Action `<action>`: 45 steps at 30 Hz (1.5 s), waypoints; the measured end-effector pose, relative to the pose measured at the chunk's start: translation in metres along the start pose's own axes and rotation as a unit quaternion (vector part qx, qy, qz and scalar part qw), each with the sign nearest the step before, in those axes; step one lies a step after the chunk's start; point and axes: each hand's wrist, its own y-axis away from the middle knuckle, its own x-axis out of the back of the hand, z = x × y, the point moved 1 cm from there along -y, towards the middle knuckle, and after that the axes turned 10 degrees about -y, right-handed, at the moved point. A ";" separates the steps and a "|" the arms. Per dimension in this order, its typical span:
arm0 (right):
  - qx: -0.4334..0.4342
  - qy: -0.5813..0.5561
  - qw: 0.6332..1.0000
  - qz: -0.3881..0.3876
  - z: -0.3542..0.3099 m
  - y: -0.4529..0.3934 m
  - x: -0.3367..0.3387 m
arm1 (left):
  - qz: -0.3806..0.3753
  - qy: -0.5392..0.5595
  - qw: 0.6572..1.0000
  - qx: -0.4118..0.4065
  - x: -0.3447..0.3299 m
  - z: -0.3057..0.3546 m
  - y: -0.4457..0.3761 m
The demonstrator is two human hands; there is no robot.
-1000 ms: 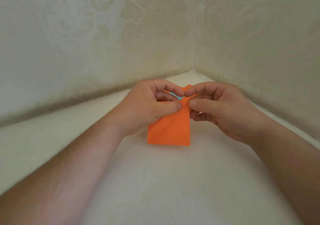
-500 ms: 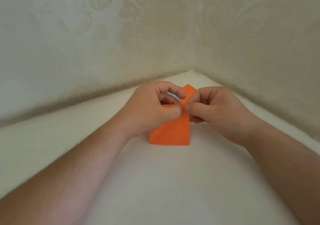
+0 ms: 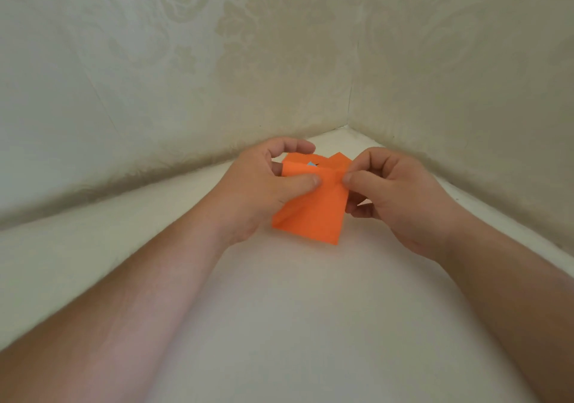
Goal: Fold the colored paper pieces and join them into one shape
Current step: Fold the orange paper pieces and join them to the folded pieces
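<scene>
Now orange paper (image 3: 313,213) tilted, hands (image 3: 257,185) spread apart

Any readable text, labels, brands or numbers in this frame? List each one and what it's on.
None. The orange paper pinched by the left hand and right hand is plain, the sliver of blue paper shows no print, and the wallpaper carries only a floral pattern.
</scene>
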 end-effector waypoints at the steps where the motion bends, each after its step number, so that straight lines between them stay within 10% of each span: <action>1: -0.001 -0.013 1.000 0.001 0.000 0.000 0.001 | -0.005 0.030 0.999 0.012 0.001 0.000 -0.001; 18: 0.151 0.120 0.981 -0.034 0.005 0.001 0.007 | -0.085 0.165 0.977 0.105 0.008 -0.002 -0.005; 45: 0.183 -0.004 0.983 -0.006 0.005 -0.001 0.004 | -0.160 0.237 0.952 0.107 0.001 0.000 -0.004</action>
